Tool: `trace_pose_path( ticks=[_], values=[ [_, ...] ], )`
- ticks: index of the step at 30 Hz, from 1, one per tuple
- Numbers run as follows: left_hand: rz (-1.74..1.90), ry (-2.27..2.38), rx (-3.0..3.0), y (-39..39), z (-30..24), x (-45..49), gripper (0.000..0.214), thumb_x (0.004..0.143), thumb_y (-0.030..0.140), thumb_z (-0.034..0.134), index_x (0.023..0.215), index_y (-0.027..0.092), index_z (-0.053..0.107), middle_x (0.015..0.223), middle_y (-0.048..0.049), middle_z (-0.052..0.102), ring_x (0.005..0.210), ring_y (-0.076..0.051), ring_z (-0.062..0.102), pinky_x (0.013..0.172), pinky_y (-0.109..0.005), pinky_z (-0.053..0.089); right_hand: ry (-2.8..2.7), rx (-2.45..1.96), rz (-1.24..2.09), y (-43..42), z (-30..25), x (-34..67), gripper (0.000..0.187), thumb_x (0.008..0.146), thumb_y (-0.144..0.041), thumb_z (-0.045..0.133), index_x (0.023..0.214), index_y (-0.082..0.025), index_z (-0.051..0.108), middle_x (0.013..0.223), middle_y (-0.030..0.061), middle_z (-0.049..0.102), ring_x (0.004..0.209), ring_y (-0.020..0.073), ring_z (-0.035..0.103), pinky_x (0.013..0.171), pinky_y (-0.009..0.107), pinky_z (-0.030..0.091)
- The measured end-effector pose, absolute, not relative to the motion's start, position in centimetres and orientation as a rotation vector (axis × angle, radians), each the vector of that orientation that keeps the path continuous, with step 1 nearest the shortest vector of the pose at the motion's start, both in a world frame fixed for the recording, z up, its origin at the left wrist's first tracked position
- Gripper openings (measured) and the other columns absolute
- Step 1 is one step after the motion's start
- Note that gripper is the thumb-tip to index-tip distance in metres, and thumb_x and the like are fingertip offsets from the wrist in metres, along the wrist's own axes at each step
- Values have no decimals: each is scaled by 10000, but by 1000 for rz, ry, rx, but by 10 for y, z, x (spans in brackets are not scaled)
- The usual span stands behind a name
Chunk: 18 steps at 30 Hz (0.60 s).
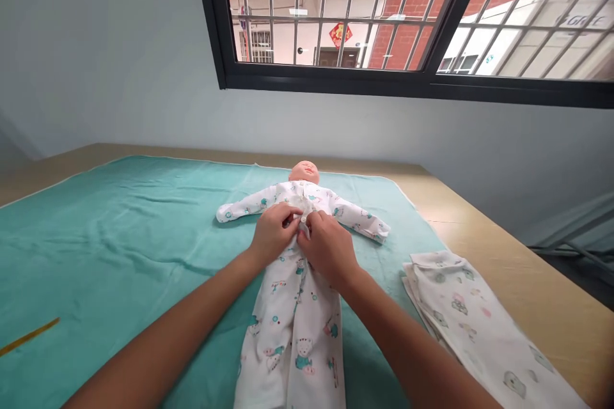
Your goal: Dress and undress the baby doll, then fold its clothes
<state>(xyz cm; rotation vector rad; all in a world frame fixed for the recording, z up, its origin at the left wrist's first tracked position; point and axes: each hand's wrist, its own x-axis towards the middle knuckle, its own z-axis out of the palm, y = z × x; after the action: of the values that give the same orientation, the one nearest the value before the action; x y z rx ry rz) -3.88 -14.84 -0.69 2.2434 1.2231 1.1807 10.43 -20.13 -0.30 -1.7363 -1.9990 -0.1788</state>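
In the head view, pinching the front of the printed sleepsuit with left grip and right grip, beside a small button. Worn by the doll, lying beneath both on the teal cloth.

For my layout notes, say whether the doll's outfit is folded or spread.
Spread: the outfit lies lengthwise on the teal cloth, sleeves out to both sides.

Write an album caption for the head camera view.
Left hand and right hand pinch the front of a doll's printed sleepsuit on teal cloth.
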Motion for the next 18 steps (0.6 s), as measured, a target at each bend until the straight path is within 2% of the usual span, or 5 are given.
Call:
trace_pose_path(
  ticks=[7, 13, 18],
  values=[
    [1223, 1169, 2257, -150, -15, -39, 185, 886, 197, 538, 951, 210, 710, 861, -38, 662, 883, -199, 594, 807, -314, 443, -1950, -1772, -133, -194, -2, 105, 155, 871, -214, 477, 721, -199, 510, 732, 22, 602, 577, 133, 457, 543, 299, 188],
    [1160, 1094, 2230, -148, -13, -43, 224, 936, 293, 510, 999, 199, 704, 929, -51, 667, 942, -207, 594, 869, -326, 442, -1809, -1606, 50, -192, -9, 111, 142, 846, -270, 542, 719, -212, 561, 701, -15, 631, 610, 134, 505, 580, 267, 272],
    [1093, 1060, 2073, -149, -9, -44, 195, 915, 305, 526, 929, 198, 689, 932, -36, 660, 910, -191, 590, 850, -306, 455, -1731, -1524, 29, -194, -20, 110, 126, 860, -282, 541, 770, -211, 595, 734, -4, 651, 644, 139, 540, 608, 258, 311]
  ],
)
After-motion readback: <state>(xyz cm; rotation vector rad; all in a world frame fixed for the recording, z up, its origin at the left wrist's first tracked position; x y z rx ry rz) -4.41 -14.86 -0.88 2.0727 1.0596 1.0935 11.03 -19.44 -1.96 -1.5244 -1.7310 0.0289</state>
